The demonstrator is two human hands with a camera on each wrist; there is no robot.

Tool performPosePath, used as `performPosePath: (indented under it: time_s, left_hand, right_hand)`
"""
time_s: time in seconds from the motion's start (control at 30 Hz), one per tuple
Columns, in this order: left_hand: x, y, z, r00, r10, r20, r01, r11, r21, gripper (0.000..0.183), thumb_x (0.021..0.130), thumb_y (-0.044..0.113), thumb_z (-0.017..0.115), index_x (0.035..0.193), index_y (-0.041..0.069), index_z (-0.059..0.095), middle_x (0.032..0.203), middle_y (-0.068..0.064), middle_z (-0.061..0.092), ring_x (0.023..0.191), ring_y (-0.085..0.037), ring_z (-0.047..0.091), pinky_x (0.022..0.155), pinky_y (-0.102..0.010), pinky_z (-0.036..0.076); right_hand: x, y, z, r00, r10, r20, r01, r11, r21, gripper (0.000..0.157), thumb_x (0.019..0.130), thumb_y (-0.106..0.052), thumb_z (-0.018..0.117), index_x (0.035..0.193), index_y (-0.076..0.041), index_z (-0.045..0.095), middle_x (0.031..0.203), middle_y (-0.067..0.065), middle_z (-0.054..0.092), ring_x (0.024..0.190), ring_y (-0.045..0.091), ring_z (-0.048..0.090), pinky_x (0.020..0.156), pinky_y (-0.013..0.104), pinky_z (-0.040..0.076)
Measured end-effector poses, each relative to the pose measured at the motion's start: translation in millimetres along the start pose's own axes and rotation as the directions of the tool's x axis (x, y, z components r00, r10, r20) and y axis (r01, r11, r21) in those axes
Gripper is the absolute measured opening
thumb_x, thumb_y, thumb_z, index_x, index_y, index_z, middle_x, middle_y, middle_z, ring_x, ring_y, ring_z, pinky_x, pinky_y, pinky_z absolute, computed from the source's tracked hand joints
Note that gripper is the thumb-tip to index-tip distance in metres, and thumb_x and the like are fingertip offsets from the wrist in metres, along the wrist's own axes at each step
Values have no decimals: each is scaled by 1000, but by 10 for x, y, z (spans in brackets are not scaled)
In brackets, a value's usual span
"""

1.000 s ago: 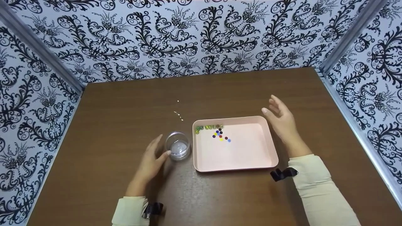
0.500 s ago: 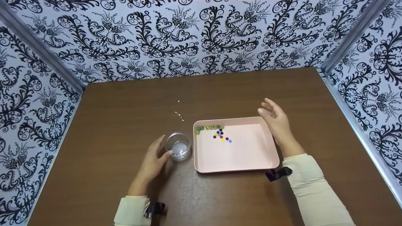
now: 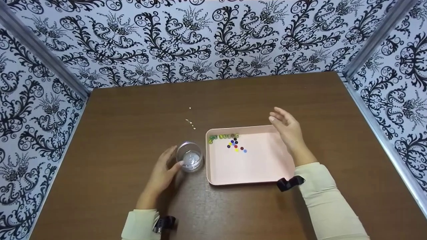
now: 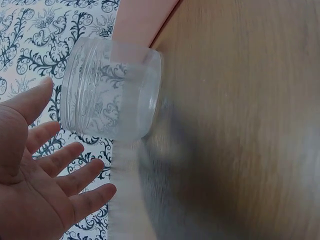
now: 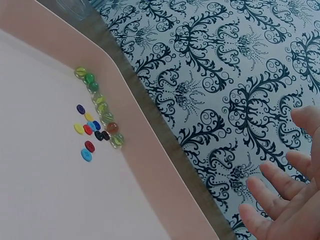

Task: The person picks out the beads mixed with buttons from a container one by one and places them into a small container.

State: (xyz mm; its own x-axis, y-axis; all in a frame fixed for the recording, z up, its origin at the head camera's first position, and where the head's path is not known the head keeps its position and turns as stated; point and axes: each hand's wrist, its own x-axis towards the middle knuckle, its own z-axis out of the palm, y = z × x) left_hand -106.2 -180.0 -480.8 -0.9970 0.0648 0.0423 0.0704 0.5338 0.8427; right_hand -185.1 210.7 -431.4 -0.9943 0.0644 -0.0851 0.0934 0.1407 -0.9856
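Note:
A clear round plastic jar without a lid stands upright on the table, left of a pink tray. My left hand is beside the jar with thumb and fingers spread; the left wrist view shows its palm and straight fingers near the jar's rim. My right hand hovers over the tray's far right corner, fingers loosely extended and holding nothing. Inside the tray, glass marbles line the far left corner. Several small coloured buttons lie loose beside them.
Several tiny pale bits lie on the brown table beyond the jar. Walls with black-and-white scroll-patterned covering enclose the table at the back and both sides.
My right hand has moved left, from outside the tray's right edge to over its far right corner. My left hand stays by the jar, almost unmoved.

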Motion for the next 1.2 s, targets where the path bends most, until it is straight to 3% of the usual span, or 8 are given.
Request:
performPosePath:
  time_s: [0.33, 0.8, 1.07, 1.2]
  left_hand:
    - [12, -39, -57, 1000, 30, 1, -30, 999, 24, 46, 91, 7, 64, 134, -6, 52, 141, -30, 43, 135, -45, 35, 113, -58, 24]
    - [17, -37, -29, 1000, -18, -8, 19, 999, 34, 42, 92, 9, 64, 131, -2, 56, 142, -26, 45, 136, -43, 35, 113, -56, 24]
    - [36, -29, -37, 999, -43, -2, 43, 999, 29, 43, 92, 10, 64, 132, -1, 56, 143, -25, 44, 137, -41, 34, 114, -55, 23]
    - [38, -30, -36, 1000, -28, 0, 28, 999, 42, 42, 92, 11, 64, 132, -2, 56, 142, -26, 45, 135, -42, 36, 113, -56, 25]
  right_hand:
    - [30, 43, 139, 999, 32, -5, -32, 999, 13, 54, 95, -21, 61, 143, -4, 43, 138, 16, 53, 127, 21, 47, 109, 31, 38]
    - [97, 168, 308, 999, -3, -48, 2, 999, -34, 42, 91, -13, 66, 129, 1, 57, 121, 16, 65, 99, 3, 60, 90, 16, 46]
    - [140, 242, 383, 998, 50, -38, -51, 999, -9, 41, 91, -12, 66, 129, -1, 58, 120, 12, 66, 98, 1, 61, 89, 16, 48]
    - [154, 253, 419, 996, 79, -38, -78, 996, 31, 42, 91, -13, 66, 130, -2, 58, 120, 10, 66, 98, 3, 62, 93, 26, 50]
